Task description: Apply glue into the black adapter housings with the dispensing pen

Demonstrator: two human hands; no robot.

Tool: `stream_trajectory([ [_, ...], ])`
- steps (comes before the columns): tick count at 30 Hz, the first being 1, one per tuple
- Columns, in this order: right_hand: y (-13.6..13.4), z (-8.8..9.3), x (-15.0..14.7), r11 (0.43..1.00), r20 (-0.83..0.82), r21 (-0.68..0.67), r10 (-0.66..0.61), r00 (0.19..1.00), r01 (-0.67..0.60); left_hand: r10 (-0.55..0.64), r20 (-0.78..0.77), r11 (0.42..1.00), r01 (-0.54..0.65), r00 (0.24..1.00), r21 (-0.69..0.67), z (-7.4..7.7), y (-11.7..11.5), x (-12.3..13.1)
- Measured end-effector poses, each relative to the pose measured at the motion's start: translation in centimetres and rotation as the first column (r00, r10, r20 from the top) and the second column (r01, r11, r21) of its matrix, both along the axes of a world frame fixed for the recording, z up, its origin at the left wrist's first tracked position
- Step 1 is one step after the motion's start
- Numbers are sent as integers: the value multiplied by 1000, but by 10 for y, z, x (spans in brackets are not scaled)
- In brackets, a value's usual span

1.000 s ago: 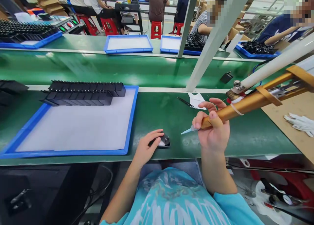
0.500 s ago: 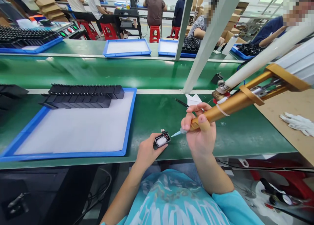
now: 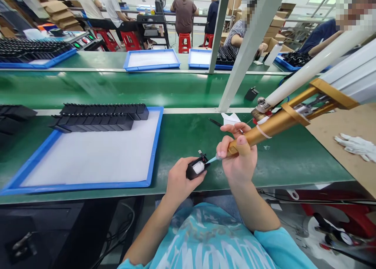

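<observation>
Between the fingers and thumb of my left hand (image 3: 182,181) is a small open black plastic case (image 3: 191,172), tilted, with a white part inside and a small metal-tipped piece sticking up at its far end. My right hand (image 3: 239,157) is closed round the gold barrel of a glue dispensing gun (image 3: 272,126). Its pale blue tapered nozzle (image 3: 212,159) reaches the right end of the case; whether the tip touches the inside is too small to tell.
A blue-rimmed tray (image 3: 154,151) on the left holds rows of black cases (image 3: 96,122). A pen (image 3: 215,122) and white paper (image 3: 230,119) lie beyond my right hand. Past a slanted metal post (image 3: 235,75), one black case (image 3: 252,93) sits on the green belt. White gloves (image 3: 357,147) lie far right.
My left hand has shifted slightly right and turned the case, bringing it to the nozzle tip. The gun has moved slightly left. The lone case on the belt has moved left.
</observation>
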State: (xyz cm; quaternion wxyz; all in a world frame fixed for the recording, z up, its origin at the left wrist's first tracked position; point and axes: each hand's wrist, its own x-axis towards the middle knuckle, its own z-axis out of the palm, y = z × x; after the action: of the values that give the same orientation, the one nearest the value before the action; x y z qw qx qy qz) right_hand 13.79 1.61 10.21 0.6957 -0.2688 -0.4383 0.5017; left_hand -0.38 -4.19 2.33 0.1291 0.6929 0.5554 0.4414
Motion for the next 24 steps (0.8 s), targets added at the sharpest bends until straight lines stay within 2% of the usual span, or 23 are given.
stream_trajectory([
  [8,1,2,0,999,-57,28,26,998,-25,39,23,999,-38,999,-38,-1,0,3],
  [13,0,3,-3,1000,-46,8,20,999,-20,61,65,991,-53,996,-121,-3,-1,4],
  [18,0,4,-5,1000,-47,5,17,999,-17,62,137,976,-31,989,-216,-7,-1,7],
  [24,-2,6,-9,999,-53,16,45,998,-44,46,201,977,-2,978,-213,-11,3,16],
])
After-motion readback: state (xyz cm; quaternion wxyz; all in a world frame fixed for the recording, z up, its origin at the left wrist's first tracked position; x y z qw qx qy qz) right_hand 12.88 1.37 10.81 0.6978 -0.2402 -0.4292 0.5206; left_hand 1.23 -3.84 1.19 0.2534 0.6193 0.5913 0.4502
